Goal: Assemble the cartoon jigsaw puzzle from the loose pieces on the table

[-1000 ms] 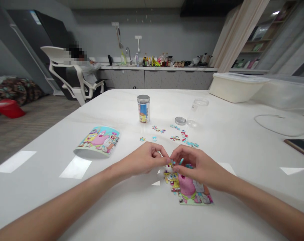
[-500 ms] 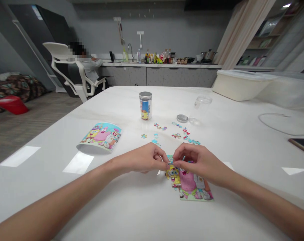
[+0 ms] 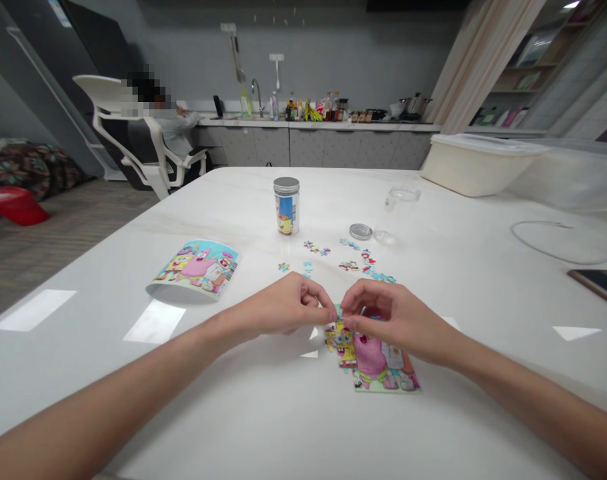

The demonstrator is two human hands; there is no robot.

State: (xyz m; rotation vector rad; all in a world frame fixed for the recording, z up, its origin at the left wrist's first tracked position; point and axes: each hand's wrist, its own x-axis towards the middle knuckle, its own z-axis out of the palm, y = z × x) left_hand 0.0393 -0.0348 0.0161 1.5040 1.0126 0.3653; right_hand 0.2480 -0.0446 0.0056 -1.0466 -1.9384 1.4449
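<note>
A partly joined jigsaw puzzle (image 3: 371,360) with a pink starfish and a yellow sponge character lies flat on the white table. My left hand (image 3: 293,308) is closed at its upper left edge, thumb and forefinger pinched on a jigsaw piece mostly hidden by the fingertips. From the other side my right hand (image 3: 391,317) curls over the puzzle's top, its thumb and forefinger closed on that same upper edge. The right fingers cover part of the picture. Beyond the hands, loose jigsaw pieces (image 3: 367,257) are scattered in small groups.
A curved picture sheet (image 3: 196,269) stands at left. Farther back are a lidded jar (image 3: 286,207), a metal lid (image 3: 360,231) and a clear jar (image 3: 396,213) open at one end. Storage boxes (image 3: 478,167), a cable and a phone (image 3: 598,287) occupy the right. Someone sits in a chair (image 3: 133,143).
The view has shifted slightly, so everything appears a little higher and to the left. Both hands stay at the puzzle's upper left edge, with barely any change in their fingers.
</note>
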